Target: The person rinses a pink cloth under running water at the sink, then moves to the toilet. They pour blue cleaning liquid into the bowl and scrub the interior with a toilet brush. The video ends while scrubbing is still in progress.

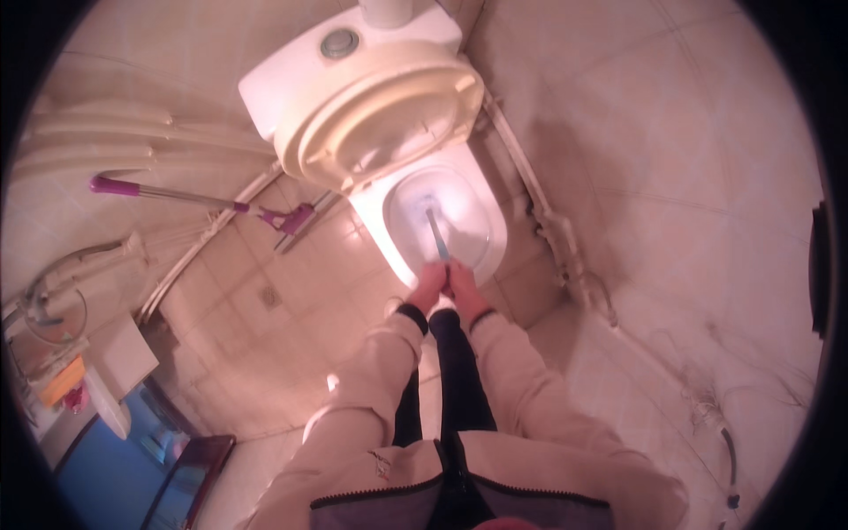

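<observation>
Held by slim handle [439,238] in closed left hand [429,284] and right hand [464,286], at near edge of toilet bowl [498,223]; best worked low, in short strokes.

We stood over a tan tiled floor [300,362] that spread widest from seven to nine o'clock. A small square drain [268,298] sat near nine. We saw a pale wall [680,132] at two o'clock, with a pipe [517,152] running low from one to four. The light looked pinkish.
</observation>
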Motion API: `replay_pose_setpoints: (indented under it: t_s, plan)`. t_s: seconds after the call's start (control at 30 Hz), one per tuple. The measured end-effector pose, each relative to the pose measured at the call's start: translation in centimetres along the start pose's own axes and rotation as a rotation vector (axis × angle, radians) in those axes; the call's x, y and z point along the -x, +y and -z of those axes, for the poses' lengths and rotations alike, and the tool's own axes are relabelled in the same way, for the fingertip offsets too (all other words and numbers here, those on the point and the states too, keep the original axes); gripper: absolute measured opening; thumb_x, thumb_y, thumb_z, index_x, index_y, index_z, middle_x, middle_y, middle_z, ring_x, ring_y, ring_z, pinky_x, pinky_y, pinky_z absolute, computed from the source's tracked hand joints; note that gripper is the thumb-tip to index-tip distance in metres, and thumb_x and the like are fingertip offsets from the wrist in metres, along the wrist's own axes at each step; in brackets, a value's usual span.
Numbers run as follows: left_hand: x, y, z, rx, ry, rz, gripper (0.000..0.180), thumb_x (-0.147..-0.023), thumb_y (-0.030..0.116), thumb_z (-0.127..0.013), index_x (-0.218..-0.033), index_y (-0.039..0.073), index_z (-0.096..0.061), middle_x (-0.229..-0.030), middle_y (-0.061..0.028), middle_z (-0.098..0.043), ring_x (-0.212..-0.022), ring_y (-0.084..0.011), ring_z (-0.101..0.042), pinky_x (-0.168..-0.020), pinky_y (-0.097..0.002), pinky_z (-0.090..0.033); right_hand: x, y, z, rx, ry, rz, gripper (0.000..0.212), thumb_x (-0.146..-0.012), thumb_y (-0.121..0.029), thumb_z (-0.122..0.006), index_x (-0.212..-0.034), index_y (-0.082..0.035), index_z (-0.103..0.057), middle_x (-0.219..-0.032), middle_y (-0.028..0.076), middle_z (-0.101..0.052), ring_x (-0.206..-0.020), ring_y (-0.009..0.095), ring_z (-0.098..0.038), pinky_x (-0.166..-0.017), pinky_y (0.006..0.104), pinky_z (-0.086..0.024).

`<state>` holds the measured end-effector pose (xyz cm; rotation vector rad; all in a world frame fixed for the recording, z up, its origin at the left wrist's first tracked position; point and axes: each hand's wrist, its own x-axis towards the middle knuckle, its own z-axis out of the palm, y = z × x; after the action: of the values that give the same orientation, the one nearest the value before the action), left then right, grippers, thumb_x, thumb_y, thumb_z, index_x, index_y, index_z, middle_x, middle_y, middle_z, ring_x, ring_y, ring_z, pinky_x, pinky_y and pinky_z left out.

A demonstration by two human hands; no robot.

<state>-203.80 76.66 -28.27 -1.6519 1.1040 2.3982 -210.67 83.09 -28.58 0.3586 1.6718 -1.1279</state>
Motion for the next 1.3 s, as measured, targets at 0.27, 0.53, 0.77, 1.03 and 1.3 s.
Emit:
replay_pose_setpoints:
  t_s: [0.27,0.53,0.77,1.03,1.3]
  plan:
    - [9.3,3.5,-5.5,0.139,-0.054,-0.039,0.023,-0.095,0.018,-0.051,-0.099,0.0,-0.065,-0.081,-0.0034,-0.061,-0.071,-0.0122,-0.057,-0.064,-0.0263,-0.048,14.2,-6.7,2.1,0.042,0.104,0.1,0.04,-0.098,-0.023,-0.048,-0.131,-0.003,-0.056,-0.093,0.01,-0.067,-0.075,0.017,-0.063,-0.065,0.0292,-0.05]
    - [10.5,-1.1,0.8,0.487,0.098,0.124,0.024,-0.096,0.019,-0.049,-0.104,0.003,-0.064,-0.085,-0.0056,-0.064,-0.071,-0.0153,-0.061,-0.059,-0.0286,-0.05,9.3,1.6,-0.2,0.65,-0.093,0.356,0.044,-0.095,-0.023,-0.043,-0.133,-0.004,-0.052,-0.101,0.03,-0.063,-0.095,0.041,-0.064,-0.081,0.0446,-0.05]
    - [3.1,-0.9,-2.7,0.244,-0.021,-0.114,0.025,-0.099,0.017,-0.043,-0.108,0.004,-0.063,-0.088,-0.0001,-0.062,-0.073,-0.0129,-0.057,-0.061,-0.028,-0.046,-1.4,-0.9,2.3,0.554,-0.012,0.157,0.028,-0.094,-0.02,-0.044,-0.103,-0.001,-0.063,-0.083,0.02,-0.069,-0.072,0.031,-0.067,-0.064,0.042,-0.051]
    - [3.5,4.0,-3.0,0.102,0.022,0.125,0.018,-0.091,0.016,-0.057,-0.093,0.0,-0.065,-0.072,-0.0028,-0.058,-0.062,-0.014,-0.056,-0.052,-0.0297,-0.043,6.4,-4.4,1.3,0.194,0.1,0.056,0.033,-0.099,-0.019,-0.045,-0.122,-0.001,-0.06,-0.074,0.008,-0.061,-0.053,0.016,-0.055,-0.045,0.0302,-0.043]
    - [10.7,3.6,0.1,0.511,0.102,-0.077,0.025,-0.097,0.023,-0.053,-0.104,0.001,-0.061,-0.084,-0.0028,-0.06,-0.073,-0.0108,-0.057,-0.06,-0.0253,-0.046,13.7,-4.8,-2.0,0.546,-0.087,0.543,0.045,-0.1,-0.025,-0.044,-0.14,-0.005,-0.044,-0.099,0.024,-0.068,-0.086,0.029,-0.067,-0.078,0.0401,-0.052]
